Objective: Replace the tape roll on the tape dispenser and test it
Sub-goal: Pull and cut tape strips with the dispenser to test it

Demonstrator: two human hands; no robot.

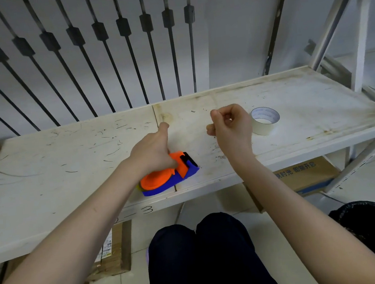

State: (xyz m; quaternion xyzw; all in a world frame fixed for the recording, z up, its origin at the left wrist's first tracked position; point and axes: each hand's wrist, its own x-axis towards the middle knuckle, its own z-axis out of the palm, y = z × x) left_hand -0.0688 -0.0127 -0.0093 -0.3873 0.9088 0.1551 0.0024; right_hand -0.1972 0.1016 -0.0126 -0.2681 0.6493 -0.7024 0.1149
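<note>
Knees point(199, 244) in dark trousers at 6 o'clock, under white shelf point(47, 179). Left hand point(152, 150) pressed down on orange-and-blue tape dispenser point(169, 176) near shelf front edge, thumb stretched toward 12. Right hand point(231, 125) raised above shelf at 1 o'clock from dispenser, fingers curled and pinched together; whether tape between them, cannot tell. Tape roll point(265, 121) standing just beyond right hand, at 3 o'clock.

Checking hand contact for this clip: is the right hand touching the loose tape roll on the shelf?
Apart. The head view shows the right hand raised in a loose fist, with the tape roll on the shelf behind it.
</note>
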